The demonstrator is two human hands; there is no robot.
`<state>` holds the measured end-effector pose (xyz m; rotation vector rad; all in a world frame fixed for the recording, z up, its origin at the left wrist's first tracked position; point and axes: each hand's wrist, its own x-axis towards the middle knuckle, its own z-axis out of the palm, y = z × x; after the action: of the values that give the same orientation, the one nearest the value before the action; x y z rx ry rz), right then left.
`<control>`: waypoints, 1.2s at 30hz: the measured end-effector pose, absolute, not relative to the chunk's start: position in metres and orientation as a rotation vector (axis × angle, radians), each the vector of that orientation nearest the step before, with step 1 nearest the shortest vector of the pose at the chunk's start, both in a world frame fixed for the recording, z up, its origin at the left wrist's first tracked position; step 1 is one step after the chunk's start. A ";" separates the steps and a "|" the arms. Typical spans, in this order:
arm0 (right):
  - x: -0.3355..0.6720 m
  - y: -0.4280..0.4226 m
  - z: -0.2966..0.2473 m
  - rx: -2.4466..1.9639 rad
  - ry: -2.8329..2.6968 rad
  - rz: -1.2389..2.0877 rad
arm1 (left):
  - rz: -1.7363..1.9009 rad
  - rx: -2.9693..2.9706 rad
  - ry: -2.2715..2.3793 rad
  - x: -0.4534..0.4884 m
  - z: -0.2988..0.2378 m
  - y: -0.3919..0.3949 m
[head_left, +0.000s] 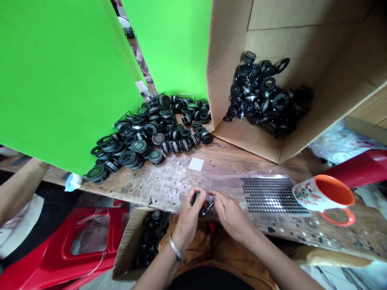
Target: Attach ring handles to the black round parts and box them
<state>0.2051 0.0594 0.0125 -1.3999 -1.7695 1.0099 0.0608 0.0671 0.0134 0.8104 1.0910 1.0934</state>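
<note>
A small black part (203,205) is pinched between the fingertips of both hands at the near edge of the wooden workbench (181,181). The fingers of the left hand (189,217) are curled around its left side, with the thumb laid over the top; a metal bangle (176,249) is worn on that wrist. The fingers of the right hand (230,213) are closed on the part's right end, where a thin dark piece juts out. Whether the part is one piece or two pressed together cannot be told.

All other places are given from the workbench. On its surface just right of the hands, a clear sheet of small black dots (269,195) is laid flat. Beyond that sheet, at the right edge, an orange-lined mug (325,195) with a speckled outside is stood, its handle turned toward the near side. A small white square (196,164) is seen on the bench just beyond the hands. Farther back and left, a heap of black round parts (151,133) is spread over the surface. At the back right, an open cardboard box (302,133) is tipped on its side, with a second pile of black parts (263,96) inside it. Below the near edge, left of the hands, a smaller carton (127,245) holding more black parts is placed, and a red plastic stool (69,253) is seen farther left. Green panels (60,72) are stood behind the bench.
</note>
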 end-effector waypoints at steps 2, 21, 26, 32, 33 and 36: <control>0.224 0.067 0.015 -1.356 -1.792 1.071 | 1.020 0.653 0.967 0.059 0.020 0.071; 0.313 0.140 -0.035 -1.887 -2.045 0.378 | 1.049 0.155 0.845 0.039 0.025 0.090; 0.311 0.136 -0.032 -1.874 -2.020 0.308 | 1.155 0.268 0.952 0.045 0.022 0.086; 0.266 0.087 0.009 -1.571 -1.760 0.633 | 1.377 0.488 1.117 0.052 0.014 0.081; 0.253 0.075 0.017 -1.482 -1.683 0.874 | 1.397 0.497 1.140 0.052 0.013 0.081; 0.211 0.044 0.032 -1.343 -1.453 1.458 | 1.420 0.544 1.208 0.055 0.013 0.080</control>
<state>0.2111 0.0440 0.0318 -1.3434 -1.4526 1.4579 0.0546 0.0803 0.0133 0.5441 1.2082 1.4201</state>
